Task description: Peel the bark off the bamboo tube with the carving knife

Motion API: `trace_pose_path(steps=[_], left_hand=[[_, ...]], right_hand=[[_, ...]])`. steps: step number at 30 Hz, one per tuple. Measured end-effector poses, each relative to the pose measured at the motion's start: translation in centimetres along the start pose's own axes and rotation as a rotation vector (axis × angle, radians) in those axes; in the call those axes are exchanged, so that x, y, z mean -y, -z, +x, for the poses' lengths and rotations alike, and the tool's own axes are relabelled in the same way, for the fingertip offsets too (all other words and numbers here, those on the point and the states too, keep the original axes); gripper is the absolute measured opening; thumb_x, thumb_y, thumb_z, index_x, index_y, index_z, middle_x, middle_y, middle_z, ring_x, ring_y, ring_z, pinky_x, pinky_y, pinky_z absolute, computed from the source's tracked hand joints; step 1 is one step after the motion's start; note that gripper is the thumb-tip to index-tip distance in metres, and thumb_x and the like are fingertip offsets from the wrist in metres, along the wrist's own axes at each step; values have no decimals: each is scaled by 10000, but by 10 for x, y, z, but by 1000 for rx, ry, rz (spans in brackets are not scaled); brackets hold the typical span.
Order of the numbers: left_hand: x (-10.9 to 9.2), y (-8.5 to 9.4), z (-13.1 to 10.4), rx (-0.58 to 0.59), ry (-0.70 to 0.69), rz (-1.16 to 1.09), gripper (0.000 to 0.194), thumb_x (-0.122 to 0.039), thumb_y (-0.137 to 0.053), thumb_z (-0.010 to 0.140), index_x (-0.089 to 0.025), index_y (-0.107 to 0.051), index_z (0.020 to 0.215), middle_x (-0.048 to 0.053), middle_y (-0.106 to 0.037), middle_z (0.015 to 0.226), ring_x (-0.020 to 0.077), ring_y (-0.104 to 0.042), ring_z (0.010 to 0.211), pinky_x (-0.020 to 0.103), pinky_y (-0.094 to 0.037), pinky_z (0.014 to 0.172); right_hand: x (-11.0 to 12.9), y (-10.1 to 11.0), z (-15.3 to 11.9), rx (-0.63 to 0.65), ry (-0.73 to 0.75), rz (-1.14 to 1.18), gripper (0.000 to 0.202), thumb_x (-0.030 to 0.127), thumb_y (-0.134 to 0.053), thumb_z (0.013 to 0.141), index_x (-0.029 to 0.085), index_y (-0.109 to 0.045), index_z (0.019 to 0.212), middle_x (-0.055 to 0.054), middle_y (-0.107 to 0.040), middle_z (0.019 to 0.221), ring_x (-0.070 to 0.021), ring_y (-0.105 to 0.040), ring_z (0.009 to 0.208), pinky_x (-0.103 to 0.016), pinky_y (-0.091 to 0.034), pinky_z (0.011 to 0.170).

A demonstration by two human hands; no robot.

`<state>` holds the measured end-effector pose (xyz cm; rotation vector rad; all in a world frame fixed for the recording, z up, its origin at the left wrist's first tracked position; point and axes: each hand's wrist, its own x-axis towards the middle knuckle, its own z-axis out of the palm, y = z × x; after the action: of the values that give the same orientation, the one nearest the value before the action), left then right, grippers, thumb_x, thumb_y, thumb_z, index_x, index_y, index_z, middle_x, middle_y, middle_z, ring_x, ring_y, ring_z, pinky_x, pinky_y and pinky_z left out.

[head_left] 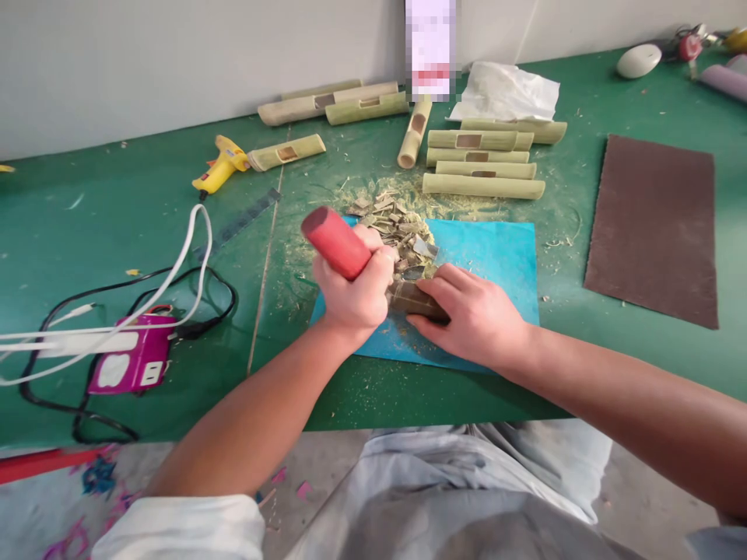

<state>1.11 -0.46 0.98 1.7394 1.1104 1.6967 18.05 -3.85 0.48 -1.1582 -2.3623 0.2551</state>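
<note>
My left hand (355, 288) is wrapped round a red cylindrical handle (338, 243), which tilts up to the left; whatever is at its lower end is hidden by the hand. Close beside it, my right hand (475, 315) grips a short brown bamboo piece (417, 300), fingers over the top and thumb below. The piece lies over a blue sheet (496, 257). Just behind both hands is a heap of bamboo chips (397, 225) with pale shavings around it.
Cut bamboo tubes (483, 185) lie at the back, near white crumpled paper (505, 92). A yellow glue gun (225, 165) and a purple power block (131, 354) with cables are on the left. A brown mat (654, 229) lies right, a white mouse (639, 61) at the back right.
</note>
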Motion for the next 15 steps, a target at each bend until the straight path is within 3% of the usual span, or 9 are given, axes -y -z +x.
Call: trace_pose_path(steps=[6, 15], left_hand=[[2, -10, 5, -206, 31, -208, 235, -157, -594, 795, -181, -483, 590, -53, -477, 518, 67, -458, 439, 221, -372, 465], [1, -2, 4, -3, -127, 49, 257, -309, -616, 904, -182, -566, 686, -14, -566, 625, 104, -530, 581, 264, -454, 605]], right_hand=[[-1, 0, 0, -8, 10, -30, 200, 330, -646, 859, 150, -675, 943, -88, -644, 893, -201, -583, 763, -315, -494, 669], [0, 0, 0, -8, 9, -19, 185, 324, -623, 870, 160, -665, 943, -84, -630, 882, -202, -568, 754, -323, -492, 669]])
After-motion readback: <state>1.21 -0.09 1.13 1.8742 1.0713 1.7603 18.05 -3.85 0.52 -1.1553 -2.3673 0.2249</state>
